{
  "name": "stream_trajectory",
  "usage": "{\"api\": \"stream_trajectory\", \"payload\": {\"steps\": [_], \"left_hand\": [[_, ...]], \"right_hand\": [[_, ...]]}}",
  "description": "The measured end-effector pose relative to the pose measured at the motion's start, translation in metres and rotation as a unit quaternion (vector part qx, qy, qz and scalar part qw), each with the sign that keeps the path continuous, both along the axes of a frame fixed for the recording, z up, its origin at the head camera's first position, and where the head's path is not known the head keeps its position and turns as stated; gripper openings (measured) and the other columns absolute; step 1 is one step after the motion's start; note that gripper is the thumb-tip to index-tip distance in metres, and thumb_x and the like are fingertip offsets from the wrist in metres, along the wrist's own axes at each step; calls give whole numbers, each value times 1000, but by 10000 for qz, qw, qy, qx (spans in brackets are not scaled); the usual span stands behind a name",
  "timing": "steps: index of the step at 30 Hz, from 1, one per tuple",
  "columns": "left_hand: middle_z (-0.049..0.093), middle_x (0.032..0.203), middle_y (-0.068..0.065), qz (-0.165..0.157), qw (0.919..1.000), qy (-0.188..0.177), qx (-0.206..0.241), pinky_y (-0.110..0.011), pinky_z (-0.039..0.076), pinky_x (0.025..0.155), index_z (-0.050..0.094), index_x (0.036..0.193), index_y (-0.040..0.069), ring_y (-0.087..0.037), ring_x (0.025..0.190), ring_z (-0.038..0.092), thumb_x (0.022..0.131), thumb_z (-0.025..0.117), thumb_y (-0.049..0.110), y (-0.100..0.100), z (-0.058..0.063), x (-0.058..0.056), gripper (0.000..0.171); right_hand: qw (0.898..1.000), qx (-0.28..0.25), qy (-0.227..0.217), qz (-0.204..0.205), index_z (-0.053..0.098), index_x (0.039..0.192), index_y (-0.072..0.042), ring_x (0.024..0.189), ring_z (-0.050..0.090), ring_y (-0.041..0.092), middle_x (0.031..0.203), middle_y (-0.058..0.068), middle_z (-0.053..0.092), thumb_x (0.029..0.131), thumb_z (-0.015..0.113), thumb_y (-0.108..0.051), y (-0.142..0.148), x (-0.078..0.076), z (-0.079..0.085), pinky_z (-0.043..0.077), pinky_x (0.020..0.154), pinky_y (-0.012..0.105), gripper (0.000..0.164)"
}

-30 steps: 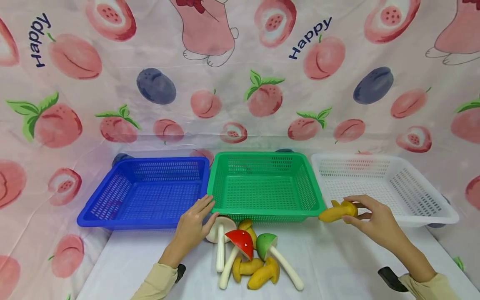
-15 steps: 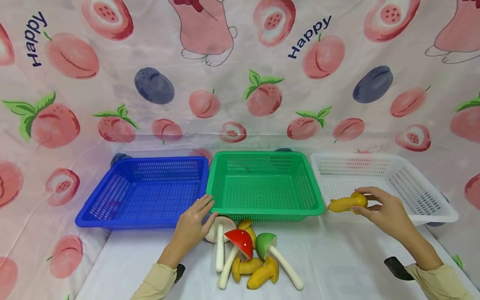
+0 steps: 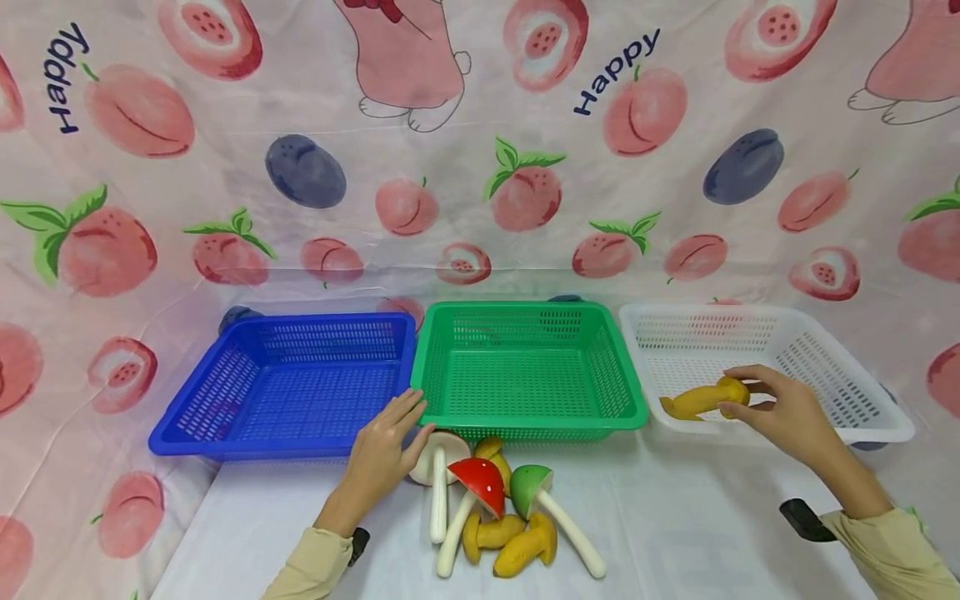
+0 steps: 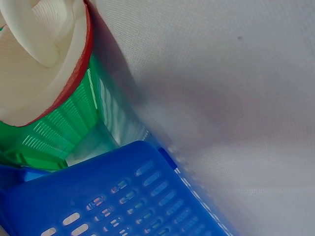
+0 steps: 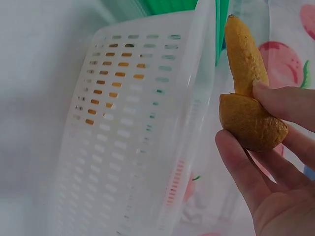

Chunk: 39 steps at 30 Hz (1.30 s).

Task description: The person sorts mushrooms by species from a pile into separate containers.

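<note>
My right hand (image 3: pixel 787 417) pinches a yellow toy mushroom (image 5: pixel 253 120) by its cap, thumb on one side and fingers on the other. It is over the front of the white basket (image 3: pixel 877 435), stem pointing left. Behind it, another yellow piece (image 3: pixel 666 406) shows inside that basket, mostly hidden. My left hand (image 3: pixel 382 450) lies with fairly straight fingers at the meeting corners of the blue basket (image 3: pixel 247 448) and green basket (image 3: pixel 525 425). Beside its thumb is a white-stemmed mushroom (image 3: pixel 438 500), whose pale underside and red rim fill the left wrist view's corner.
On the white table, in front of the green basket, lie a red-capped mushroom (image 3: pixel 480 483), a green-capped mushroom (image 3: pixel 532 483) and several yellow mushrooms (image 3: pixel 525 546). A fruit-print cloth (image 3: pixel 465 208) hangs behind the three baskets.
My right hand has carried the yellow mushroom right and upward, from the gap by the green basket's corner to over the white basket. My left hand stays in place.
</note>
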<state>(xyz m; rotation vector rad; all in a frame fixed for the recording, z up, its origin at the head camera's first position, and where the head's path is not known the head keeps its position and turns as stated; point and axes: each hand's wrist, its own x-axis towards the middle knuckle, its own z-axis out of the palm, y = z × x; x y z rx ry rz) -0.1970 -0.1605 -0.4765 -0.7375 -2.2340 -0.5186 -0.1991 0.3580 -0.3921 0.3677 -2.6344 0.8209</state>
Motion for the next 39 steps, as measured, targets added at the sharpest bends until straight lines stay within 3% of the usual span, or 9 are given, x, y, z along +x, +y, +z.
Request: {"api": "stream_trajectory", "payload": {"steps": [4, 6, 8, 19, 28, 39], "left_hand": [[63, 118, -20, -7, 10000, -41, 1, -47, 47, 95, 68, 110, -6, -36, 113, 57, 81, 73, 16, 0, 1, 1, 37], [63, 118, -20, 2, 10000, -56, -3, -48, 47, 95, 68, 110, -6, -36, 114, 57, 81, 72, 16, 0, 1, 1, 37], [63, 118, -20, 2, 10000, -66, 5, -48, 47, 95, 68, 110, -6, -36, 114, 57, 81, 72, 16, 0, 1, 2, 37], [63, 118, -20, -2, 10000, 34, 2, -47, 47, 95, 68, 110, -6, -36, 113, 58, 80, 74, 15, -3, 2, 1, 37], [62, 119, -20, -45, 10000, -16, -1, -46, 46, 96, 68, 110, -6, -35, 114, 57, 81, 72, 17, 1, -3, 2, 37], [62, 119, -20, -42, 10000, 17, -18, -45, 46, 97, 68, 110, -6, -35, 114, 57, 83, 70, 18, 0, -2, 1, 37]], "right_hand": [[9998, 145, -74, -81, 64, 110, 1, 78, 64, 19, 100, 21, 65, 72, 83, -13, 9, -7, -3, 49, 57, 9, 44], [9997, 169, -120, -89, 64, 109, 2, 79, 65, 36, 99, 22, 65, 72, 83, -13, 13, -10, -5, 50, 54, 13, 44], [9996, 174, -185, -80, 64, 109, 3, 82, 64, 44, 98, 23, 65, 72, 83, -13, 16, -13, -7, 50, 53, 16, 43], [9975, 425, -572, -19, 62, 109, 6, 85, 62, 45, 98, 25, 64, 75, 80, -11, 27, -29, -20, 52, 55, 21, 42], [9934, 546, -1002, 86, 60, 108, 11, 82, 62, 42, 98, 28, 62, 75, 79, -8, 42, -41, -30, 57, 59, 34, 42], [9825, 699, -1725, 64, 58, 107, 14, 79, 63, 40, 101, 34, 59, 76, 77, -12, 52, -53, -38, 57, 64, 44, 45]]}}
